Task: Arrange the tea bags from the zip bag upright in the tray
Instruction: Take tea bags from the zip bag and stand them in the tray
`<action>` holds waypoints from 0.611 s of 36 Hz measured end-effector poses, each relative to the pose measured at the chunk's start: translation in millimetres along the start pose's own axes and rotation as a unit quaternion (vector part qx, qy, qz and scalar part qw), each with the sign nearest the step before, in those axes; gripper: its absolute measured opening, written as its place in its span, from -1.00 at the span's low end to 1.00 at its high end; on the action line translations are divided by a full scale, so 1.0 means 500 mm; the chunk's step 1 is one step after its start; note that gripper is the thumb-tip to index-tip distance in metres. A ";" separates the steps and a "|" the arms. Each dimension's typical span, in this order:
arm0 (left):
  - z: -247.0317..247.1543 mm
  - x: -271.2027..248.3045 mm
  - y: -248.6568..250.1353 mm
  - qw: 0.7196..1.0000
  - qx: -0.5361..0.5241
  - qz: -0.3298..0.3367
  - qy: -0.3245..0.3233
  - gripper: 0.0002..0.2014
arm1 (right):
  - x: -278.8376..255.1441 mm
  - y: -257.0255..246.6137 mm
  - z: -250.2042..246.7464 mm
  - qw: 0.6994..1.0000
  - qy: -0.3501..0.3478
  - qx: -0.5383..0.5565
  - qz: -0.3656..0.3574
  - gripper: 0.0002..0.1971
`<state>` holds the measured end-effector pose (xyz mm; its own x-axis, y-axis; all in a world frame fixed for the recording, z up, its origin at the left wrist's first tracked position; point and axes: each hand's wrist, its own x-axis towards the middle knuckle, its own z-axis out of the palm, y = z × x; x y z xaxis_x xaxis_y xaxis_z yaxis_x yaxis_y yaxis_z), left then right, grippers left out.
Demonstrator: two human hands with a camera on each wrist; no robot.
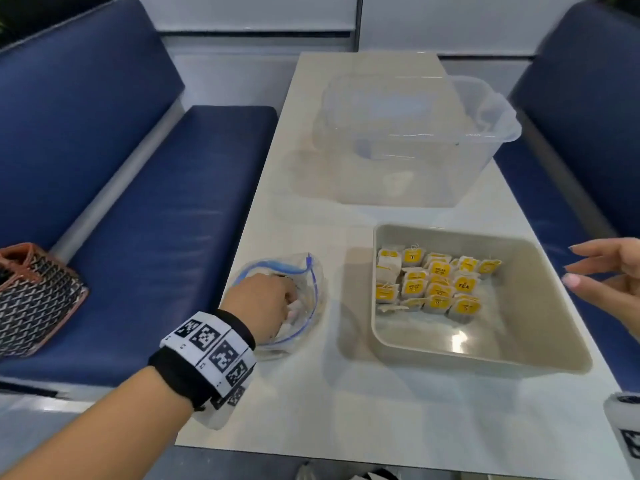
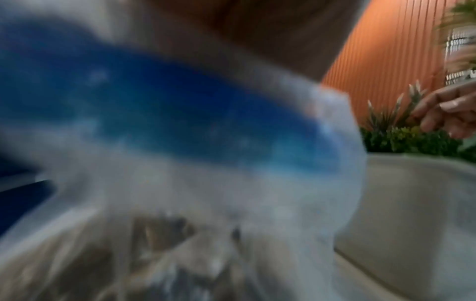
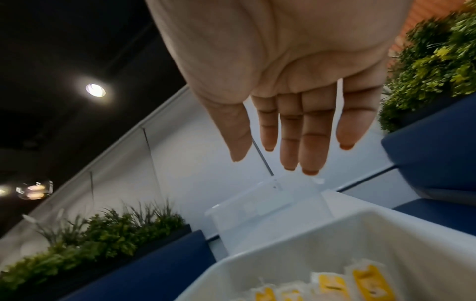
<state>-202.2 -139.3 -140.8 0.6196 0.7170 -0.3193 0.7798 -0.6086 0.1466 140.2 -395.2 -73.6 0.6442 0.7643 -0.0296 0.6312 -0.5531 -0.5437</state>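
Lower right of the head view: beige tray [image 1: 391, 344] on the white table [image 1: 346, 410], holding rows of upright tea bags [image 1: 436, 285] packed toward its far left corner, yellow tags up. One tag readable as "TEA"; other print too small to read. Left of the tray, just beside it: clear zip bag [image 1: 308, 271] with blue zipper, mouth open, left hand [image 1: 266, 303] reaching inside, fingers curled down among the contents. Whether pinching a tea bag, impossible to tell; left wrist view only a blur of blue and white plastic. Right edge of frame: right hand [image 1: 609, 271], partly cut off, held above the tray's right side, fingers straight and slightly spread, holding nothing. Upper centre: empty-looking clear plastic tub [image 1: 485, 140]. Far left, on the blue bench [image 1: 156, 220]: patterned handbag [image 1: 34, 299], cut off by the frame.
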 end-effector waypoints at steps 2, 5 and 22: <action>-0.024 -0.010 -0.006 0.999 -0.021 0.011 0.025 -0.76 | -0.018 -0.032 0.010 0.999 -0.017 0.025 -0.013 -0.18; -0.067 -0.027 -0.015 0.992 -0.103 0.022 0.069 -0.83 | -0.032 -0.092 0.037 0.995 -0.022 0.085 -0.052 -0.22; -0.137 -0.091 0.137 0.827 -0.445 0.232 0.252 -0.66 | -0.067 -0.361 0.215 0.826 -0.204 0.523 -0.041 -0.66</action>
<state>-170.9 -190.5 -52.2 0.6545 0.6631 0.3632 0.0650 -0.5280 0.8468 -41.8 -285.1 -64.5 0.2835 0.9512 -0.1216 -0.1910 -0.0682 -0.9792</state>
